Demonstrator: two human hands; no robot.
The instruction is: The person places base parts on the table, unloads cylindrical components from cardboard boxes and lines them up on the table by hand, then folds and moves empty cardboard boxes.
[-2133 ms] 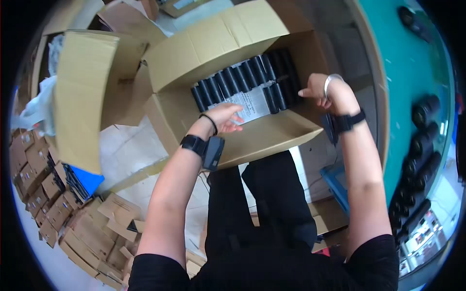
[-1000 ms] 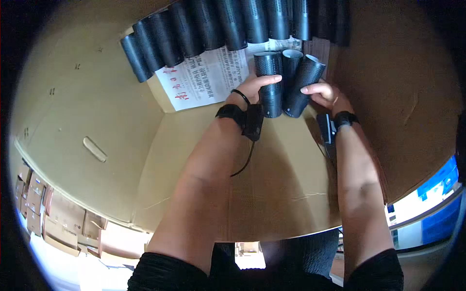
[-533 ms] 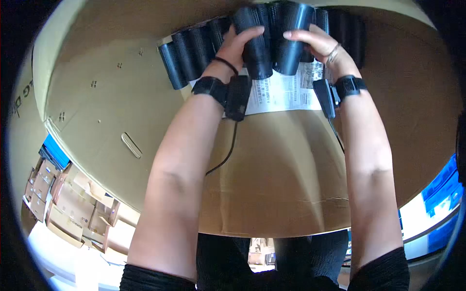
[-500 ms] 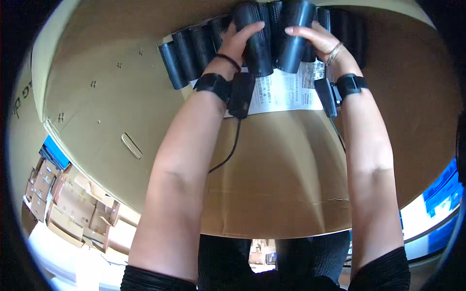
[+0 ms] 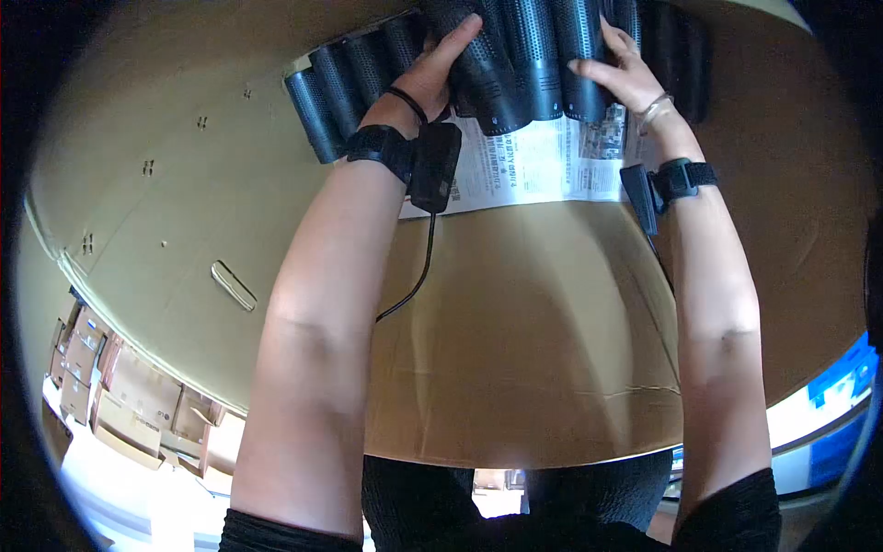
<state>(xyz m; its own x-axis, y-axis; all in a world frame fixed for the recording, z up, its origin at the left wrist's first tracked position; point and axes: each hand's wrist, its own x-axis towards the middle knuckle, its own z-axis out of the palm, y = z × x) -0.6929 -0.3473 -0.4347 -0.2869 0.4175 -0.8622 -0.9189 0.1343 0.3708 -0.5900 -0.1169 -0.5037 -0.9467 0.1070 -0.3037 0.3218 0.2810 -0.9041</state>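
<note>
While both arms [image 5: 322,322] [image 5: 722,313] stretch forward, hands [image 5: 425,85] [image 5: 635,85] touch cylinders [image 5: 535,55].

Black cylinders [image 5: 537,64], whether metal or plastic impossible to tell, catch a satin sheen on finely dotted walls against a smooth, matt sheet of printed white paper [image 5: 529,175]. Dull brown cardboard, lightly creased, forms the carton [image 5: 515,350], while a metal-looking bracelet [image 5: 656,106] gleams and black cloth sleeves [image 5: 285,534] crinkle above trousers [image 5: 598,489] of textured fabric.

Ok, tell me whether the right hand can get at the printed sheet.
Likely yes: the printed sheet lies partly uncovered nearby, though the right hand may first need to leave the black cylinder it touches.
</note>
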